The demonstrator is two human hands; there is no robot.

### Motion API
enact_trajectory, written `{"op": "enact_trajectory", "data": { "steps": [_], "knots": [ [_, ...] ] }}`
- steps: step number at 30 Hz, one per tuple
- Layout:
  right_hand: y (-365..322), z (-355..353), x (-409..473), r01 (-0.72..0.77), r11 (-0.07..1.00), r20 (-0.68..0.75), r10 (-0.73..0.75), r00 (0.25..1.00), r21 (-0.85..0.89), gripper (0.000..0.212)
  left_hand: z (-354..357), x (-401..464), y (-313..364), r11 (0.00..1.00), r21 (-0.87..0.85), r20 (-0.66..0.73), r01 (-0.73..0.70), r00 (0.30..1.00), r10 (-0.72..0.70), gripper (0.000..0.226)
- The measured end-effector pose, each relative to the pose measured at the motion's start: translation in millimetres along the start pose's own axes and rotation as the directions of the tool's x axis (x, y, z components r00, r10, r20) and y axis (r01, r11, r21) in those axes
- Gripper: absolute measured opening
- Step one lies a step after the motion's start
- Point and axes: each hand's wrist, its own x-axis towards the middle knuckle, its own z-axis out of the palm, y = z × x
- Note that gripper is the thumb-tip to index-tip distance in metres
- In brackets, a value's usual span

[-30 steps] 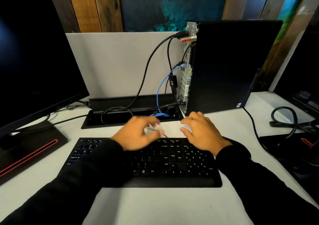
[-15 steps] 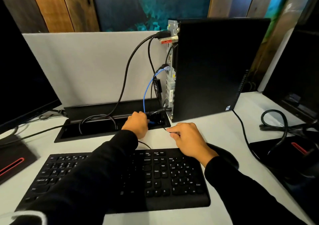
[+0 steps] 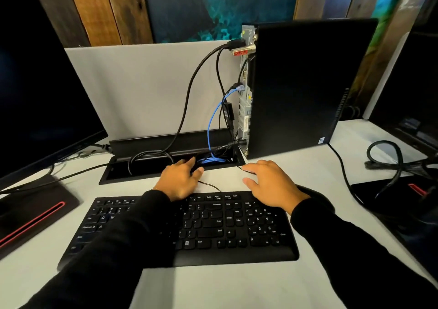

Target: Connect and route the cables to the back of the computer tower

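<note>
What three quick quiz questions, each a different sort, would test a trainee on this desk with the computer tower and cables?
1. True or false: the blue cable runs from the back of the computer tower down into the cable tray.
2. Which hand reaches to the tray's edge? A) left hand B) right hand
3. Fill in: both forearms lie over the black ____.

Key: 1 true; 2 A; 3 keyboard.
</note>
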Motion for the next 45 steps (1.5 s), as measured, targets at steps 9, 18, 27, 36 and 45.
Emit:
{"op": "enact_trajectory", "data": {
  "steps": [9, 18, 27, 36, 45],
  "knots": [
    [-32, 20, -22, -0.031, 0.977, 0.023, 0.037, 0.999, -0.211, 0.054, -4, -78, -47, 0.987, 0.159, -0.186, 0.017, 0.982, 0.013, 0.065],
    [-35, 21, -24, -0.043, 0.971, -0.005, 0.043, 0.999, -0.233, 0.058, -8, -81, -36, 0.986, 0.164, -0.233, 0.023, 0.972, 0.016, 0.033],
    [-34, 23, -29, -0.035, 0.991, -0.061, 0.027, 0.998, -0.13, 0.043, -11, -84, -28, 0.99, 0.143, -0.217, 0.016, 0.976, 0.016, 0.032],
    [-34, 21, -31, -0.039, 0.991, -0.062, 0.031, 0.998, -0.129, 0.043, -10, -89, -25, 0.989, 0.142, -0.258, 0.034, 0.966, 0.004, 0.031],
    [-31, 24, -27, -0.036, 0.989, -0.099, 0.022, 0.995, -0.144, 0.042, -8, -81, -27, 0.998, 0.063, -0.324, -0.014, 0.945, 0.034, 0.029]
  ]
}}
